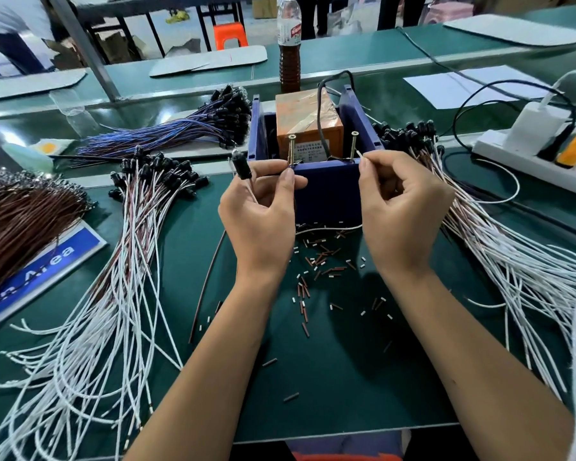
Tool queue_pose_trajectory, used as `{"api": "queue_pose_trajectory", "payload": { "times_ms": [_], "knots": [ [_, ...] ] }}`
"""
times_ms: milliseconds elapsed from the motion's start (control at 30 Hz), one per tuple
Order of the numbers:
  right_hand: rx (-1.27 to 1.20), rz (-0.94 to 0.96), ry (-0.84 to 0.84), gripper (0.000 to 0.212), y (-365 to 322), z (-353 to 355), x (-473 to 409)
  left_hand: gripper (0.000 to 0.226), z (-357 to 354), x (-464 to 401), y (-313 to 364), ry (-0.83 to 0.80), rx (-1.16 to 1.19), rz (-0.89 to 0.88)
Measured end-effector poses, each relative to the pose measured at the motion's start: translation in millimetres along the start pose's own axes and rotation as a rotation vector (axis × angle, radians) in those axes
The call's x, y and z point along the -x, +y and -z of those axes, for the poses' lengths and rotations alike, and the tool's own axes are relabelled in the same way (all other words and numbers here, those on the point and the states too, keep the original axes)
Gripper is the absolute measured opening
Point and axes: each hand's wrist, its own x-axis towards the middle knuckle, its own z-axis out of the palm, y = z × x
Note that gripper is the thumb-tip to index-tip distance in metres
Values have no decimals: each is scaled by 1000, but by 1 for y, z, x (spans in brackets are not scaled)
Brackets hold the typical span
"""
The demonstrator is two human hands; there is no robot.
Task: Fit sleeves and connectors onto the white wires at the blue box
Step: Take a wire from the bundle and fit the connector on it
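Mid-job. Left hand (260, 211) pinches black connector (241, 166) w/ wire; right hand (396, 207) pinches white wire (330, 229) end at blue box (326, 191). Big piles both sides; can't tell which done.

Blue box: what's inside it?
Inside the blue box sits an orange taped block, with a black cable running down in. The box floor and the block's lower part are hidden.
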Motion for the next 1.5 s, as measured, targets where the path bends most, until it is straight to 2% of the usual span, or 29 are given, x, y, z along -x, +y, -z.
{"api": "queue_pose_trajectory", "payload": {
  "times_ms": [933, 1167, 1400, 1500],
  "knots": [
    [-9, 15, -57, 16, -5, 2, 3, 5, 2, 2, 8, 30, -29, -72],
    [-31, 23, -58, 16, -4, 1, 3, 12, 2, 3, 9, 34, -29, -68],
    [-41, 14, -66, 16, -3, 3, 3, 8, 2, 2, 9, 28, -28, -71],
    [-66, -39, -58, 15, -1, 6, 0, 7, 3, 6, 13, 74, 8, -93]
  ]
}}
